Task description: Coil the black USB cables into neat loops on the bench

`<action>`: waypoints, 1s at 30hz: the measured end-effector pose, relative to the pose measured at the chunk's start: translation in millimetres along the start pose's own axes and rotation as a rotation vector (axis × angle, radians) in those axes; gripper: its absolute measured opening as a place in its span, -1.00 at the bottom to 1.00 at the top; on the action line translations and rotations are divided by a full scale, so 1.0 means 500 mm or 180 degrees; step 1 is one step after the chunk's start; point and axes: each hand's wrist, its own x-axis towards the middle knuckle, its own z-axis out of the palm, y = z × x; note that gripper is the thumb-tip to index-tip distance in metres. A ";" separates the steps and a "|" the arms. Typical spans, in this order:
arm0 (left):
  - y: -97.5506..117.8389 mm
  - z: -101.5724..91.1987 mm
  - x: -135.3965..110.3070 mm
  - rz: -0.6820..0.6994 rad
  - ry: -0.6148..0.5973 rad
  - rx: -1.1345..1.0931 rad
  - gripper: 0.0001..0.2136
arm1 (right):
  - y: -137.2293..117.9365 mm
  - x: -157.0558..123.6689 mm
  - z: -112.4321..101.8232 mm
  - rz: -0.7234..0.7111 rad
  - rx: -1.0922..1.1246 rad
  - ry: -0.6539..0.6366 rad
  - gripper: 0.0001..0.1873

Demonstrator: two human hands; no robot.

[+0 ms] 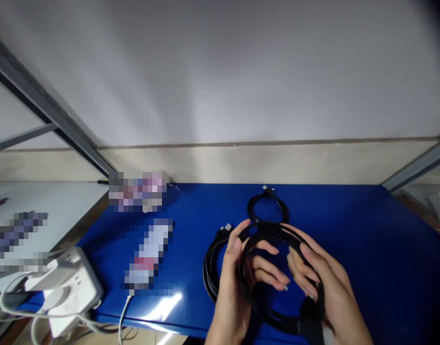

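Nearest, both hands are on one black coil (245, 282), which is held up over the near part of the blue table (366, 206). The left hand (232, 273) has its left side between thumb and fingers, the fingers spread through the ring; the right hand (329, 270) is closed around its right side, the thumb laid over the strands. The hands are apart, joined only by the coil. The step in hand looks like gathering or evening the loops, and the next move seems to call for a light, even grip so that the strands lie together. A power strip (79, 287) sits at the near left corner. Just beside the left hand lies a second coil (209, 268); farther left is a pixelated slab (150, 254) with a white cable (123, 316). Beyond the hands lies a third coil (286, 211), and behind the table stands the wall (234, 86).
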 end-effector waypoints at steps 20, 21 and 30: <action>0.018 -0.019 0.001 0.0343 0.0461 -0.1465 -0.52 | 0.035 0.000 0.026 0.0058 0.0592 -0.0859 -0.45; 0.016 -0.016 -0.001 0.0497 0.0603 -0.1492 -0.52 | 0.039 -0.002 0.038 0.0089 0.0762 -0.0844 -0.46; 0.013 0.005 -0.002 0.0360 0.0027 -0.0911 -0.49 | 0.043 0.003 0.083 0.0256 0.1340 -0.0054 -0.57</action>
